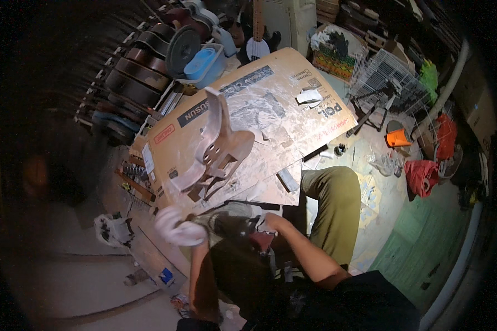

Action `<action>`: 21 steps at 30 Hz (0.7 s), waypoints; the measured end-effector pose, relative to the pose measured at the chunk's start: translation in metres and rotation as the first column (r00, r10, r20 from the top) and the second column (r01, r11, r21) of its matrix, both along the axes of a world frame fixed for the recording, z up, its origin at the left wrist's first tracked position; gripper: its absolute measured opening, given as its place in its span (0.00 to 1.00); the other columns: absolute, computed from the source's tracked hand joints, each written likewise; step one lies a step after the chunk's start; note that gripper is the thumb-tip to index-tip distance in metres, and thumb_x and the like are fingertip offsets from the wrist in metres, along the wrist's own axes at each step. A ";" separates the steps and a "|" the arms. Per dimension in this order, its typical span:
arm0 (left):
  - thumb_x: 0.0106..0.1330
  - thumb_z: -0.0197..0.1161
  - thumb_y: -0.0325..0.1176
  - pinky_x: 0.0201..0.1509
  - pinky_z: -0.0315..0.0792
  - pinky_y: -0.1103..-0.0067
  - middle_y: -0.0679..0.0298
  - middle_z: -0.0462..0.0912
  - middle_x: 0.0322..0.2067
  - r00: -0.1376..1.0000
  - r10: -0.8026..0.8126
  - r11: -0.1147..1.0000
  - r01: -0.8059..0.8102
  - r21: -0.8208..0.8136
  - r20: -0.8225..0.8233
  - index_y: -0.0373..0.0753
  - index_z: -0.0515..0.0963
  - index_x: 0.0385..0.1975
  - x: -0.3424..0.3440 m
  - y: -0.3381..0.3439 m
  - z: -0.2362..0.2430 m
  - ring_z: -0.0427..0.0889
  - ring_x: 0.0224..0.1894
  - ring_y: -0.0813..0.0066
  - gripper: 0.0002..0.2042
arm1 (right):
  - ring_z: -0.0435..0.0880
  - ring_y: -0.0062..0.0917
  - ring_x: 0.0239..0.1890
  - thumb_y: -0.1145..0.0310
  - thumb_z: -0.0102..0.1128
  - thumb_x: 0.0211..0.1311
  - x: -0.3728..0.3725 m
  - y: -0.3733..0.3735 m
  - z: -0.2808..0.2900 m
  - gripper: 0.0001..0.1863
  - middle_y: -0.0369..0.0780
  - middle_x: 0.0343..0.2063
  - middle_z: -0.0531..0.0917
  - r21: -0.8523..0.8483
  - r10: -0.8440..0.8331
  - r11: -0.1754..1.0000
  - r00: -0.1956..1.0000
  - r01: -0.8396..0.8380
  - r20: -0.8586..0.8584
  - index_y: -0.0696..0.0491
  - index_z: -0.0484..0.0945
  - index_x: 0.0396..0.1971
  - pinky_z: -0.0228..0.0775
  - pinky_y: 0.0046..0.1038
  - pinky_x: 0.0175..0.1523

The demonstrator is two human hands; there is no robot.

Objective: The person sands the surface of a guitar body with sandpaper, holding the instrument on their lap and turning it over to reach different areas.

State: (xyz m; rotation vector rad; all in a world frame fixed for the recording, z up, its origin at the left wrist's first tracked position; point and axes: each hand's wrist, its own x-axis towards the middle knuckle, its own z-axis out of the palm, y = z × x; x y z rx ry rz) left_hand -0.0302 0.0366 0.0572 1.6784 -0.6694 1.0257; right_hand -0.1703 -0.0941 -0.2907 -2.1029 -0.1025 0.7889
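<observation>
Hovering, gloved left hand blurs; right hand angles inward

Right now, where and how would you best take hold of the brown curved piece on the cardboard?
Probably grip the brown curved piece by its tall, narrow upper arm, coming from the right: it rises above the cardboard, with apparent room for fingers around it.

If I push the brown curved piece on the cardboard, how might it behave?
The brown curved piece is probably stiff: its raised end keeps its shape unsupported. It could tip, since that end stands high. The dusty cardboard may let it slide.
</observation>
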 end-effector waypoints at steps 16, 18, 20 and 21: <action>0.67 0.64 0.42 0.46 0.73 0.75 0.62 0.81 0.35 0.198 -0.494 0.669 0.709 -0.224 -0.847 0.31 0.78 0.41 -0.058 -0.068 -0.036 0.78 0.39 0.78 0.17 | 0.77 0.21 0.50 0.79 0.62 0.61 -0.048 -0.113 0.334 0.36 0.42 0.52 0.77 0.771 -0.763 0.380 0.644 0.511 -0.050 0.57 0.59 0.69 0.70 0.25 0.57; 0.67 0.63 0.40 0.50 0.72 0.76 0.60 0.82 0.39 0.199 -0.413 0.612 0.784 -0.109 -0.889 0.31 0.78 0.46 -0.055 -0.067 -0.033 0.78 0.43 0.76 0.17 | 0.77 0.22 0.51 0.77 0.61 0.63 -0.049 -0.126 0.324 0.34 0.42 0.52 0.77 0.716 -0.719 0.435 0.689 0.545 -0.087 0.58 0.60 0.68 0.69 0.26 0.58; 0.67 0.63 0.39 0.53 0.71 0.75 0.59 0.82 0.42 0.175 -0.365 0.514 0.857 -0.041 -0.914 0.32 0.78 0.48 -0.056 -0.067 -0.028 0.79 0.46 0.74 0.17 | 0.77 0.22 0.51 0.70 0.59 0.67 -0.046 -0.138 0.323 0.26 0.39 0.51 0.79 0.604 -0.710 0.548 0.704 0.578 -0.029 0.59 0.68 0.64 0.68 0.26 0.60; 0.67 0.63 0.38 0.54 0.71 0.75 0.58 0.83 0.43 0.148 -0.356 0.450 0.893 -0.031 -0.923 0.32 0.78 0.48 -0.057 -0.067 -0.024 0.79 0.47 0.72 0.17 | 0.77 0.21 0.51 0.68 0.58 0.68 -0.046 -0.139 0.324 0.24 0.38 0.50 0.80 0.573 -0.707 0.557 0.705 0.601 -0.052 0.59 0.70 0.61 0.68 0.25 0.59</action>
